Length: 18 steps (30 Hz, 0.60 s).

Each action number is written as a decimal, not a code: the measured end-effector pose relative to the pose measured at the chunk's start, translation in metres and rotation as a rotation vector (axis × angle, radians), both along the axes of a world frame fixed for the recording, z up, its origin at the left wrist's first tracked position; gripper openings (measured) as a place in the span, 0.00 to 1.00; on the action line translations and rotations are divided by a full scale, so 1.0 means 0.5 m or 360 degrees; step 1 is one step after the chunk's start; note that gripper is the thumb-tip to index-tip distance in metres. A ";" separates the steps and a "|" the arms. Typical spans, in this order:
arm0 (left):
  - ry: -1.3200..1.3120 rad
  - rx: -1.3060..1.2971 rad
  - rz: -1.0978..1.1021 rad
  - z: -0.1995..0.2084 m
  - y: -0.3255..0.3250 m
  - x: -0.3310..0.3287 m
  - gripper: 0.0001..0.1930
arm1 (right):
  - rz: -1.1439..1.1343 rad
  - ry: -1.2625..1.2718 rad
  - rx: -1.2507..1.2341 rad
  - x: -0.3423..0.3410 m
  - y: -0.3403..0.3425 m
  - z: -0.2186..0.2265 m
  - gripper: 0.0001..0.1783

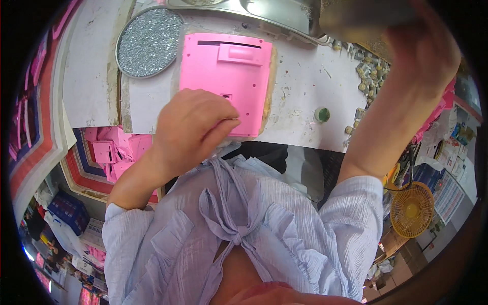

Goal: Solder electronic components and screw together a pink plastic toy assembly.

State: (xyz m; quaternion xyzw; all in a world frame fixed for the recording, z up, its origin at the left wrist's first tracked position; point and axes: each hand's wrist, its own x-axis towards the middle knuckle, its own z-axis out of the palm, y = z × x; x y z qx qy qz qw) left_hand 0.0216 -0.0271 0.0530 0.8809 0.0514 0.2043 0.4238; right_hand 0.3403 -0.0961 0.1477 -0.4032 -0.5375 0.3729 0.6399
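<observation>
A pink plastic panel (208,71) lies on the white worktable, with a dark slot along its far edge, a raised rectangular part and several small holes. My left hand (195,119) rests over its near left corner; the fingers are curled and the thumb and forefinger are pressed together. What they pinch, if anything, is too small or hidden to name. My right hand (419,48) is raised at the upper right, beside a blurred grey-brown shape (363,18). Blur hides its fingers, so I cannot tell whether it holds that shape.
A round tray (147,46) full of small silvery screws stands left of the panel. Metal trays (274,10) sit behind it. A small green-filled cup (322,114) and several small metal parts (373,76) lie to the right. Pink pieces (119,150) fill a box below left.
</observation>
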 end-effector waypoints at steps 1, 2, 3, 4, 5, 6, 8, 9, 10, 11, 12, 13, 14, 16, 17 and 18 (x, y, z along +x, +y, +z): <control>-0.0073 0.0033 -0.0008 -0.004 -0.005 0.001 0.09 | -0.0004 0.0162 -0.0007 -0.054 -0.023 -0.014 0.39; -0.0079 0.0039 -0.0008 -0.009 -0.008 -0.003 0.09 | -0.0002 0.0329 -0.0008 -0.108 -0.044 -0.032 0.34; -0.0093 0.0041 -0.0018 -0.015 -0.009 -0.004 0.10 | 0.0061 0.0359 0.0013 -0.144 -0.060 -0.037 0.27; -0.0104 0.0040 -0.0021 -0.021 -0.011 -0.005 0.11 | 0.0127 0.0391 0.0035 -0.180 -0.076 -0.043 0.20; -0.0110 0.0036 -0.0010 -0.027 -0.014 -0.006 0.11 | 0.0124 0.0379 0.0050 -0.212 -0.095 -0.045 0.20; -0.0130 0.0020 -0.0038 -0.028 -0.012 -0.002 0.11 | 0.0081 0.0352 0.0059 -0.239 -0.116 -0.035 0.19; -0.0148 0.0016 -0.0039 -0.029 -0.011 -0.004 0.11 | 0.0028 0.0318 0.0088 -0.266 -0.119 -0.035 0.18; -0.0163 0.0013 -0.0032 -0.028 -0.010 -0.006 0.11 | 0.0003 0.0301 0.0101 -0.280 -0.119 -0.035 0.18; -0.0179 0.0011 -0.0024 -0.028 -0.009 -0.007 0.11 | -0.0014 0.0295 0.0081 -0.288 -0.119 -0.034 0.18; -0.0195 0.0004 -0.0026 -0.028 -0.009 -0.007 0.11 | -0.0043 0.0309 0.0084 -0.297 -0.117 -0.037 0.17; -0.0198 0.0009 -0.0011 -0.029 -0.007 -0.013 0.11 | -0.0060 0.0333 0.0091 -0.308 -0.111 -0.043 0.17; -0.0200 0.0015 0.0007 -0.030 -0.006 -0.017 0.11 | -0.0084 0.0351 0.0097 -0.318 -0.108 -0.046 0.16; -0.0230 0.0015 0.0030 -0.035 -0.008 -0.019 0.11 | -0.0093 0.0349 0.0107 -0.321 -0.106 -0.048 0.17; -0.0271 0.0031 0.0053 -0.039 -0.004 -0.017 0.12 | -0.0116 0.0373 0.0125 -0.329 -0.102 -0.048 0.16; -0.0221 0.0064 0.0012 -0.033 0.003 -0.018 0.12 | -0.0121 0.0388 0.0135 -0.334 -0.097 -0.048 0.16; -0.0180 0.0090 -0.0038 -0.029 0.010 -0.015 0.12 | -0.0115 0.0377 0.0137 -0.333 -0.097 -0.051 0.16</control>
